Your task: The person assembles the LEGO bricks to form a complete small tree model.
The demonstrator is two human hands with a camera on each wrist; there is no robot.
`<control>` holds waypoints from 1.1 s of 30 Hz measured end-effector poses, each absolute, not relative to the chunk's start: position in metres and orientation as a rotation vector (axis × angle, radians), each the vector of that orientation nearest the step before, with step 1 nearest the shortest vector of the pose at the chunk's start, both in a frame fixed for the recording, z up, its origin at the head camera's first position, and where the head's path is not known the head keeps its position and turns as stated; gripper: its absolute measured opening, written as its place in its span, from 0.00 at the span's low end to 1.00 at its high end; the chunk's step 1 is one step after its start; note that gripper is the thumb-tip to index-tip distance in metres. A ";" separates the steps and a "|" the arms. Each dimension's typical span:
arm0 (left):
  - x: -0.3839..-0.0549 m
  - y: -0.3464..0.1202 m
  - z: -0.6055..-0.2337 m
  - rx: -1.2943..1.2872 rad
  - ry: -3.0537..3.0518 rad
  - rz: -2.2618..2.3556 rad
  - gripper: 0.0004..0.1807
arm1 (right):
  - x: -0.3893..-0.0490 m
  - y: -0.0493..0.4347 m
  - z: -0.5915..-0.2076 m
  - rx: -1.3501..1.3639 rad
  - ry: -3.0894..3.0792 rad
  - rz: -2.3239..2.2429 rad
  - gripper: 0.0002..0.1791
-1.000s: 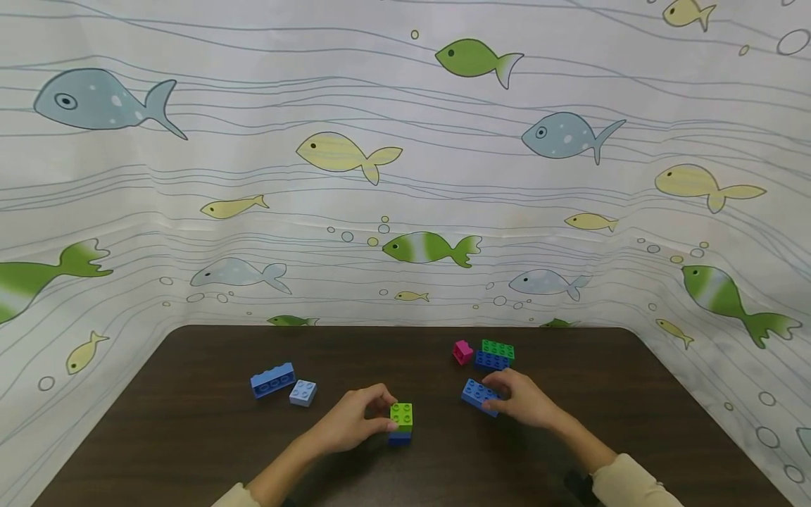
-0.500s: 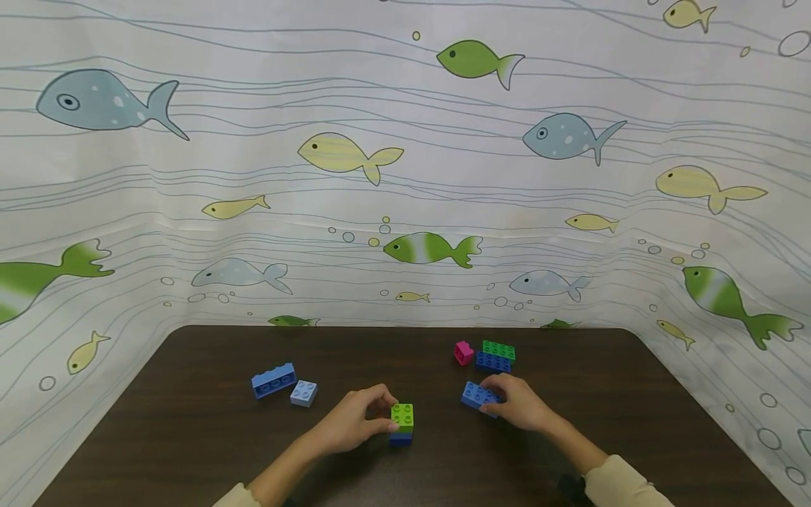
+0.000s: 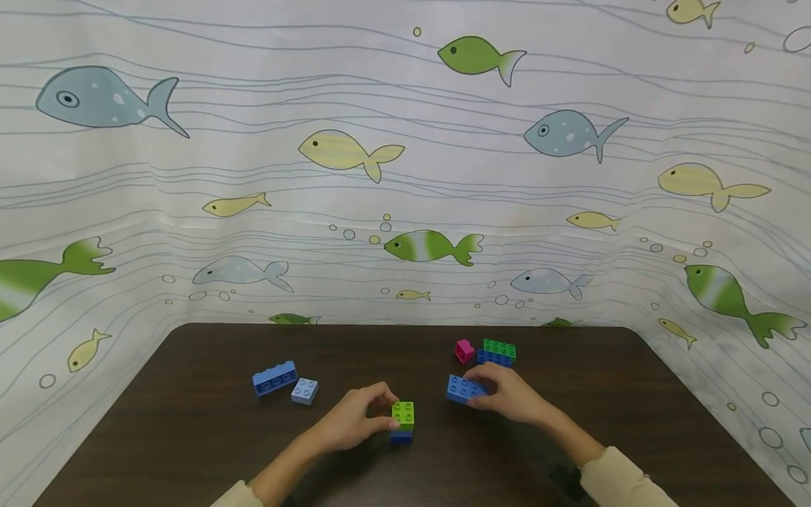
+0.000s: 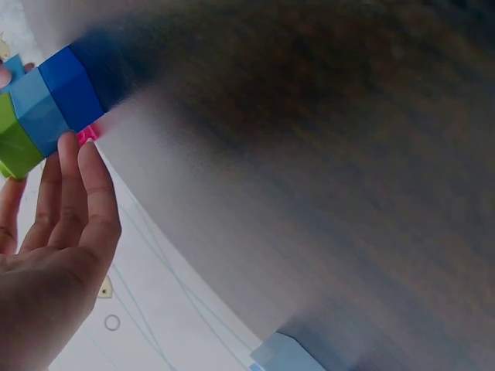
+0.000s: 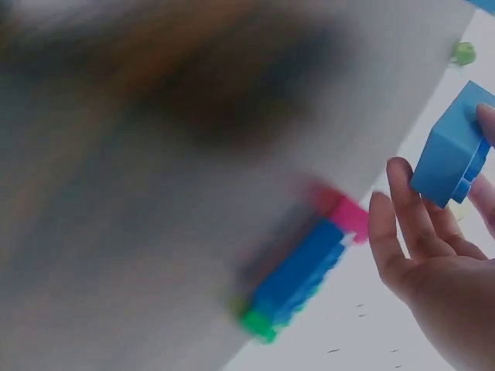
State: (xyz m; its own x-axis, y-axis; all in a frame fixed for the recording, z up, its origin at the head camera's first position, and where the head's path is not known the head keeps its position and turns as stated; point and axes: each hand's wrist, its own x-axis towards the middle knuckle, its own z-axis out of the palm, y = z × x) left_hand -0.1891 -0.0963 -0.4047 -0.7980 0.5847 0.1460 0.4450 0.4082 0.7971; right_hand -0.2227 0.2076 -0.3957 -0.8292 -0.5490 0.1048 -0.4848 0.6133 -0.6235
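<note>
Head view gives me a dark, wood-grained table point(image 3: 222, 436) with rounded far corners, backed by a wrinkled fish-print cloth point(image 3: 253, 162). Left hand point(image 3: 348, 424) pinches a squared stack point(image 4: 48, 108) of glossy plastic near the table's middle: lime on top, mid-blue between, dark blue below. Right hand point(image 3: 510, 394) has thumb and fingers clamped on a blue studded brick point(image 3: 464, 389), right of the stack and farther from me.

Near the far edge, right of centre, a small pink brick point(image 3: 464, 351) sits just beside a green brick point(image 3: 500, 348) and a dark blue brick point(image 3: 494, 358). Toward the left edge, a hollow-bottomed blue brick point(image 3: 275, 379) lies on its side near a pale blue four-stud brick point(image 3: 305, 391).

Dark tabletop separates stack from clamped brick, and more stretches to the right edge. Fingers hide part of the held brick; whether it touches the table I can't tell. Cream sleeves point(image 3: 624, 479) and the near edge are cut off.
</note>
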 end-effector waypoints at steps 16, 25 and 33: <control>-0.189 -0.096 -0.404 0.920 2.442 1.396 0.11 | -0.206 0.158 -0.366 -1.091 2.472 -1.070 0.17; -0.189 -0.097 -0.403 0.916 2.431 1.390 0.11 | -0.202 0.152 -0.368 -1.127 2.439 -1.080 0.18; -0.188 -0.097 -0.403 0.896 2.419 1.393 0.11 | -0.202 0.150 -0.368 -1.110 2.419 -1.062 0.21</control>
